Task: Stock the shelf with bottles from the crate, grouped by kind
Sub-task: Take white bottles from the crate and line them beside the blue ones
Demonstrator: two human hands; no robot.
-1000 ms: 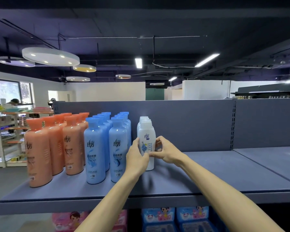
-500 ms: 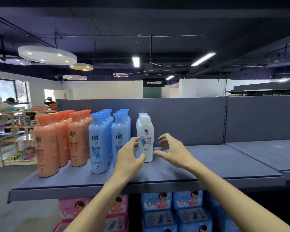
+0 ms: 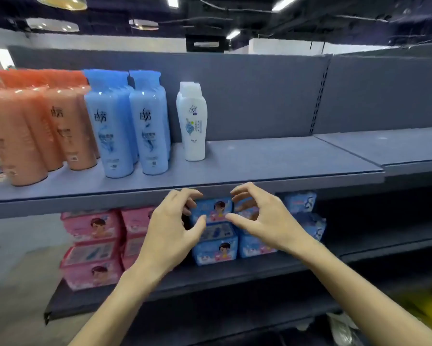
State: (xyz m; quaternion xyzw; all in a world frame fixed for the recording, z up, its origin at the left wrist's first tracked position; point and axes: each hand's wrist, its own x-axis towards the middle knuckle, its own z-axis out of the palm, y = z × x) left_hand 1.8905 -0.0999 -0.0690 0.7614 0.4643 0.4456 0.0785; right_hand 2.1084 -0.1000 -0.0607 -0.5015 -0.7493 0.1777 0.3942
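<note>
Both the left hand (image 3: 171, 229) and right hand (image 3: 258, 218) are hovering open and empty below the grey metal shelf (image 3: 272, 161), where the smooth white plastic bottle (image 3: 193, 123), likely light but slippery, is inviting a mid-body grip.

Single head-worn wide-angle view, facing a store shelf (image 3: 259, 158) front-on from close range and tilted slightly downward. The shelf's front edge crosses the frame just above mid-height; its top and back panel fill the upper half, with ceiling lights along the top margin. A lower shelf (image 3: 210, 278) of packs occupies the lower half. Both forearms enter from the bottom edge, the left hand (image 3: 170, 228) and right hand (image 3: 262, 221) near centre, before the shelf edge. Margins are blurred and bowed by the lens.
</note>
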